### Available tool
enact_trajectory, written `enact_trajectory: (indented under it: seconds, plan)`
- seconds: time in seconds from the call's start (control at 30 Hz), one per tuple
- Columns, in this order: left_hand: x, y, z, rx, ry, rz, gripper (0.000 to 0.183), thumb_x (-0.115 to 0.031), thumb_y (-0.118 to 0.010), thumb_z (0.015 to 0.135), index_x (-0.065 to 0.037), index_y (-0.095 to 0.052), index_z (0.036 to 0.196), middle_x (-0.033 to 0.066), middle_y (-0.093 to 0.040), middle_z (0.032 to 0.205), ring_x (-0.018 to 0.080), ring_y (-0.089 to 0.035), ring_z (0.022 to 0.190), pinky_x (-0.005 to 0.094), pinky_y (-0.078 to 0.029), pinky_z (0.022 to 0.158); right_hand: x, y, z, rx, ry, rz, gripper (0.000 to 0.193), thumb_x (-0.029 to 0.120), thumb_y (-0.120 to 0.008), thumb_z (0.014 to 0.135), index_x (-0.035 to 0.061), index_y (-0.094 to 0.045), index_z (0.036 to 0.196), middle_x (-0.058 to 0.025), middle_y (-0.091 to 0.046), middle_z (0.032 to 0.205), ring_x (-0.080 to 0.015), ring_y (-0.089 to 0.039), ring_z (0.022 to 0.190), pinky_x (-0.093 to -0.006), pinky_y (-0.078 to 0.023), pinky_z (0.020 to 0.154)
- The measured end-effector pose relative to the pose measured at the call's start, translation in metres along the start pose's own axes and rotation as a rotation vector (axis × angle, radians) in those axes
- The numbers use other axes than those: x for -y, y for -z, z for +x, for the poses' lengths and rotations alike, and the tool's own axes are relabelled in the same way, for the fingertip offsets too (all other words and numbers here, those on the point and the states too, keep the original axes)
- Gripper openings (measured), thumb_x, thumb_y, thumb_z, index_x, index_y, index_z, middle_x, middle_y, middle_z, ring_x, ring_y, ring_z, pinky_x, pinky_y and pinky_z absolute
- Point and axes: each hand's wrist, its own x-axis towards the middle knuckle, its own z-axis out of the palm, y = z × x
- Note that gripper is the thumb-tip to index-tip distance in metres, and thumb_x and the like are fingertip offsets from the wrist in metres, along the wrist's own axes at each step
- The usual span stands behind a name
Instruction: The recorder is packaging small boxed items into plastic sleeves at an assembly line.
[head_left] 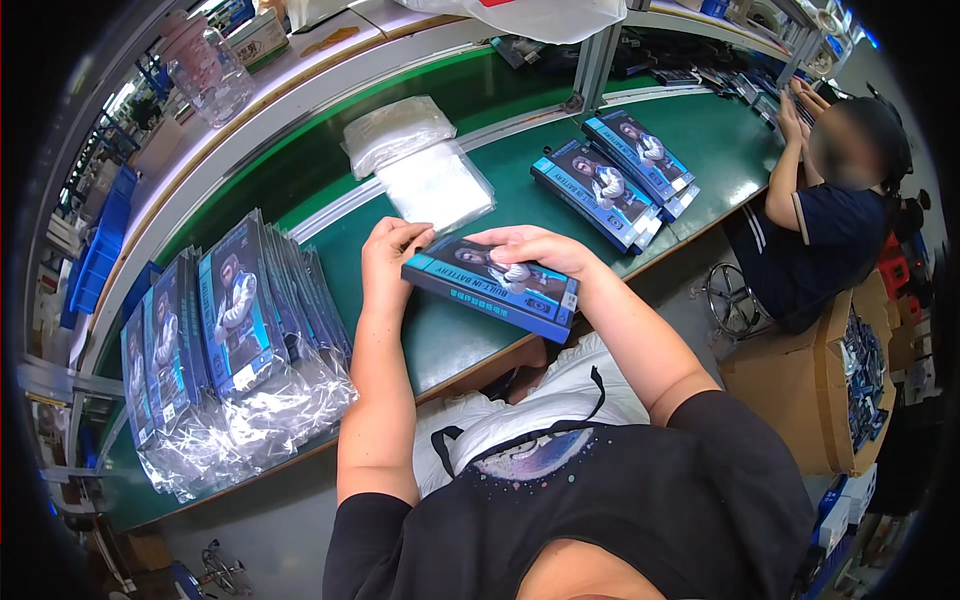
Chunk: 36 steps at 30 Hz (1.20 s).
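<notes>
My right hand (535, 248) grips a blue box (490, 285), thumb across its printed face and the rest of the fingers along its far edge. The box is tilted above the green bench top, showing a picture of a person and one long side. Beside its left end is my left hand (398, 245), fingers bent and pinched together at the near edge of a stack of clear plastic bags (437, 187). A folded bundle of clear bags (398, 135) lies against the far side of that stack.
Bagged blue boxes (235, 310) stand packed in rows at the left. Several loose boxes (605, 190) lie overlapping at the right on the green bench (530, 120). A co-worker (830, 210) sits farther right, near a large carton (800, 380) of blue packages. A shelf edge (300, 85) runs behind.
</notes>
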Motion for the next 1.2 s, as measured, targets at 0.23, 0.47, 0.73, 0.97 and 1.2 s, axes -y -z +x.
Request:
enact_trajectory:
  seconds: [0.23, 0.47, 0.73, 0.97, 1.2]
  plan:
    - [0.023, 0.007, 0.002, 0.003, -0.017, 0.048, 0.011, -0.003, -0.067, 0.077, 0.0, -0.071, 0.087, 0.0061, -0.057, 0.077, 0.0144, -0.058, 0.069, 0.0245, -0.046, 0.063, 0.016, 0.01, 0.027, -0.002, -0.02, 0.005, 0.067, 0.008, -0.064, 0.079, -0.0058, -0.033, 0.137, -0.0181, -0.056, 0.122, -0.0194, -0.061, 0.103, -0.0306, -0.05, 0.088]
    - [0.015, 0.016, 0.004, 0.076, 0.484, -0.347, 0.019, -0.007, -0.063, 0.081, 0.001, -0.069, 0.097, 0.006, -0.066, 0.076, 0.0093, -0.059, 0.06, 0.0232, -0.049, 0.057, 0.01, 0.024, 0.01, -0.075, -0.061, -0.186, 0.062, 0.004, -0.062, 0.082, -0.0049, -0.034, 0.137, -0.0158, -0.058, 0.119, -0.0181, -0.061, 0.103, -0.03, -0.052, 0.085]
    - [0.006, 0.015, -0.001, 0.102, 0.336, -0.042, 0.02, 0.0, -0.058, 0.08, 0.002, -0.068, 0.097, 0.0046, -0.062, 0.078, 0.0118, -0.059, 0.065, 0.0244, -0.05, 0.062, -0.015, -0.002, 0.02, -0.41, 0.279, -0.364, 0.06, 0.002, -0.056, 0.084, -0.0086, -0.03, 0.136, -0.0165, -0.054, 0.121, -0.019, -0.056, 0.106, -0.0282, -0.045, 0.091]
    - [-0.03, 0.011, -0.019, 0.043, -0.084, 0.209, 0.027, 0.005, -0.058, 0.075, -0.002, -0.068, 0.099, 0.0068, -0.052, 0.069, 0.0118, -0.052, 0.063, 0.0263, -0.044, 0.06, -0.036, -0.021, 0.013, -0.661, 0.386, -0.559, 0.06, 0.003, -0.055, 0.084, -0.0075, -0.029, 0.138, -0.0193, -0.052, 0.124, -0.0196, -0.055, 0.107, -0.0278, -0.044, 0.091]
    - [-0.021, 0.0, -0.049, 0.046, 0.273, -0.394, 0.032, 0.001, -0.059, 0.084, -0.001, -0.059, 0.117, 0.0021, -0.056, 0.075, 0.0079, -0.055, 0.068, 0.0228, -0.048, 0.063, -0.034, -0.037, -0.028, -0.553, 0.47, -0.31, 0.052, -0.003, -0.06, 0.082, -0.0041, -0.042, 0.131, -0.0154, -0.058, 0.116, -0.0153, -0.059, 0.098, -0.0285, -0.048, 0.085]
